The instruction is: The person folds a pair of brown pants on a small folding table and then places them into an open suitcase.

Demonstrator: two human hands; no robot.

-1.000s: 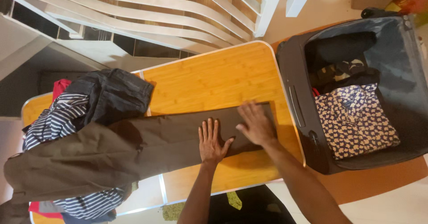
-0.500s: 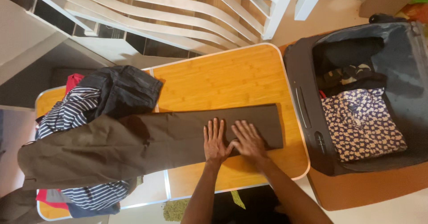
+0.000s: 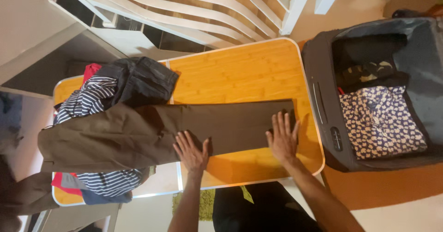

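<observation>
Dark brown trousers [image 3: 184, 128] lie flat and stretched lengthwise across an orange wooden table [image 3: 240, 70]. My left hand [image 3: 191, 151] presses palm-down on the near edge of the trouser leg, fingers spread. Farther right, my right hand [image 3: 282, 137] rests flat on the hem end of the leg, close to the table's right edge. Neither hand grips anything. The waist end of the trousers drapes over a pile of clothes at the left.
A pile with a black garment [image 3: 143, 80], a striped shirt [image 3: 85, 103] and red cloth sits at the table's left. An open dark suitcase [image 3: 323, 89] on the right holds a folded floral garment [image 3: 380, 121]. White slatted furniture [image 3: 194, 10] stands beyond the table.
My hands, side by side a moment ago, have spread apart: the left slid left along the leg, the right slid to the hem. The camera view shifted slightly.
</observation>
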